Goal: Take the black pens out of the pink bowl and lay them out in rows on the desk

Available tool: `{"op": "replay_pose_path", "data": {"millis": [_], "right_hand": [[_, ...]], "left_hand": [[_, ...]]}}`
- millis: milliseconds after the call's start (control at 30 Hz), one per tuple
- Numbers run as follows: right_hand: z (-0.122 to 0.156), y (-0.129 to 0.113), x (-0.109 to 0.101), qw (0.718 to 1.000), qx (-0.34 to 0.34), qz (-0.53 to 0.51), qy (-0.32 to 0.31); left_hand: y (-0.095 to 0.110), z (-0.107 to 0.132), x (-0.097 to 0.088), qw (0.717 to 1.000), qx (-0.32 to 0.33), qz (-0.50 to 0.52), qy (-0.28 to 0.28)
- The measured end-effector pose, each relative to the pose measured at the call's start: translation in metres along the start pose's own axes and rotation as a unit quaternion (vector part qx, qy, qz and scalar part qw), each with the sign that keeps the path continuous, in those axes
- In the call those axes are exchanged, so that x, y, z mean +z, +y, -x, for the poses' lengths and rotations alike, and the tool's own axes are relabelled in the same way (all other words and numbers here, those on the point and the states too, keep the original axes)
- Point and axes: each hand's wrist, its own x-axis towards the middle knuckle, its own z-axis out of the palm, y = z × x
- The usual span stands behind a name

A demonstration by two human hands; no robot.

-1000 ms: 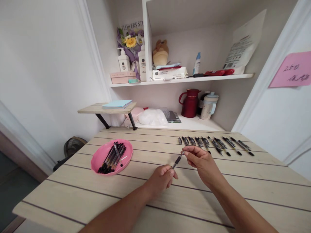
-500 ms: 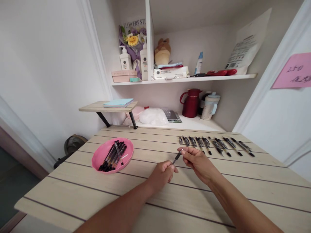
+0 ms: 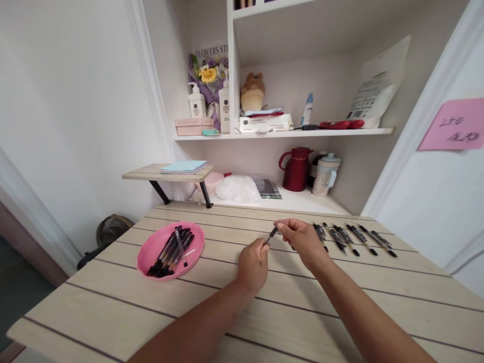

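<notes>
Above the middle of the wooden table, a dark pen [image 3: 270, 235] slants between my hands. My left hand [image 3: 252, 266] is closed around its lower part. The fingertips of my right hand [image 3: 300, 241] pinch its upper end, which they partly hide. Left of my hands stands a pink scalloped dish [image 3: 144, 241] with several black pens [image 3: 172, 253] piled in it and a small white stick. Beyond my right hand lies a row of disassembled pen parts [image 3: 343, 235], laid side by side; my hand covers the row's left end.
At the back left a small raised stand [image 3: 145, 173] carries pale blue paper [image 3: 184, 167]. Behind the table are a plastic bag [image 3: 237, 189], a red jug [image 3: 296, 171] and a light cup [image 3: 325, 175]. A shelf [image 3: 212, 136] with bottles and packets runs above.
My head view has tilted up slightly. My left hand has turned more upright around the pen. My right hand has shifted up against the row of parts and covers its left end.
</notes>
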Motion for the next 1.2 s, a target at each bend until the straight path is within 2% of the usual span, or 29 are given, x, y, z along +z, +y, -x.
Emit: {"op": "replay_pose_path", "data": {"millis": [133,267,433,500,567,700,867,1033,1200], "right_hand": [[-0.001,0.006,-0.002,1.0,-0.004,0.019,-0.016],[-0.002,0.001,-0.005,1.0,-0.004,0.011,-0.009],[-0.004,-0.004,-0.005,0.991,0.03,-0.106,-0.075],[-0.006,-0.003,-0.005,0.987,0.024,-0.139,-0.076],[-0.007,0.0,-0.004,0.99,0.009,-0.128,-0.061],[-0.007,0.001,-0.003,0.996,0.012,-0.084,-0.028],[-0.006,-0.001,-0.005,0.98,0.045,-0.157,-0.114],[-0.007,0.003,-0.005,0.986,0.04,-0.152,-0.059],[-0.005,0.002,-0.006,0.971,0.058,-0.179,-0.146]], "left_hand": [[0.0,0.001,-0.001,0.998,0.038,-0.052,0.005],[0.007,-0.001,-0.005,0.998,0.052,-0.039,0.001],[0.009,-0.005,-0.005,0.995,-0.026,0.085,-0.048],[0.007,-0.006,-0.004,0.987,-0.055,0.133,-0.072],[0.005,-0.005,-0.004,0.981,-0.064,0.159,-0.089],[0.005,-0.002,-0.004,0.982,-0.048,0.16,-0.085],[0.006,-0.002,-0.004,0.976,-0.065,0.185,-0.095],[0.003,-0.002,-0.003,0.972,-0.076,0.199,-0.1],[0.0,-0.001,0.0,0.967,-0.089,0.213,-0.105]]}}
